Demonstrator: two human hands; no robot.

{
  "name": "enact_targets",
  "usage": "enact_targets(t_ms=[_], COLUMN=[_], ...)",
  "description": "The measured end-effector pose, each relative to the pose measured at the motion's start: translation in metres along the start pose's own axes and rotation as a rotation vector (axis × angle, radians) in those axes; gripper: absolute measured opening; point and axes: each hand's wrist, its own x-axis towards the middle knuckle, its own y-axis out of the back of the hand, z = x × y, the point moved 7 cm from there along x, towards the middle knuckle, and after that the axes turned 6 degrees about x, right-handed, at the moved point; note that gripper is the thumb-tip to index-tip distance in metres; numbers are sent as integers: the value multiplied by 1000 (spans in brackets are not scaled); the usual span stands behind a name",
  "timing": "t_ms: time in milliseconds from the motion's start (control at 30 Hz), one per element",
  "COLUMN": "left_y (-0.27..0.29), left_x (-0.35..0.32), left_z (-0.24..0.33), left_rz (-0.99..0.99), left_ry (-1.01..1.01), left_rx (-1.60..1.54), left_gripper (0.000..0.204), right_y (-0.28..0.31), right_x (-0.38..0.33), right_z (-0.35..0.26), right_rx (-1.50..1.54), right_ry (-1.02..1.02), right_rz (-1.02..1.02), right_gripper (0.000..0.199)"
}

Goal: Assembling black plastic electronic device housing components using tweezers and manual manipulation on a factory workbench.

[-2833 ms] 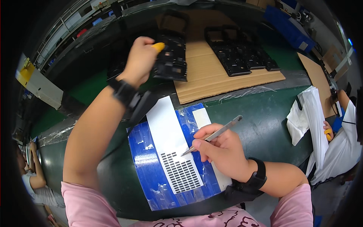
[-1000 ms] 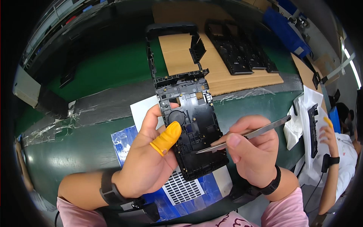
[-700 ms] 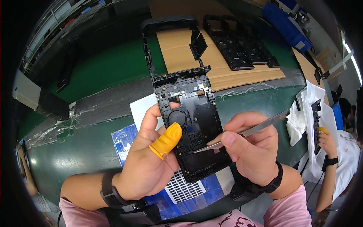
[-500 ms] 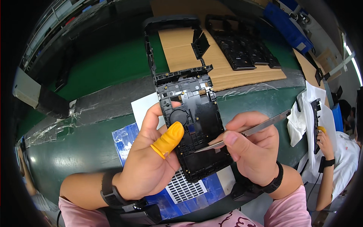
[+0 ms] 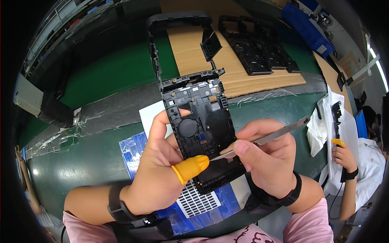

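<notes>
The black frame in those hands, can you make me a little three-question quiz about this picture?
1. True or false: the left hand holds the black frame.
2. What colour is the cover on the left thumb? A) blue B) orange C) white
3. Fill in: the right hand holds metal ____ whose tips touch the frame.

Key: 1 true; 2 B, the finger cot is orange; 3 tweezers.

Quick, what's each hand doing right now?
Left hand: closed, holding the black plastic device frame.
Right hand: closed, pinching slim metal tweezers.
</notes>
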Motion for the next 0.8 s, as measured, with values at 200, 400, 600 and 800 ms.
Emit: enact_targets(t_ms=[200, 400, 600, 800], left_y=[5, 39, 46, 49], left_x=[8, 36, 35, 34], left_z=[16, 38, 40, 43], left_rz=[-2, 52, 21, 54], left_ry=[-166, -198, -196, -194], left_rx=[250, 205, 71, -3], left_gripper=[66, 62, 51, 42], right_y=[1, -23, -27, -27], right_x=[0, -9, -9, -8], right_z=[-6, 10, 42, 47], right_rx=[43, -17, -74, -75], right_ry=[-7, -180, -274, -303], right_rz=[69, 87, 72, 80], right_gripper=[18, 15, 14, 13])
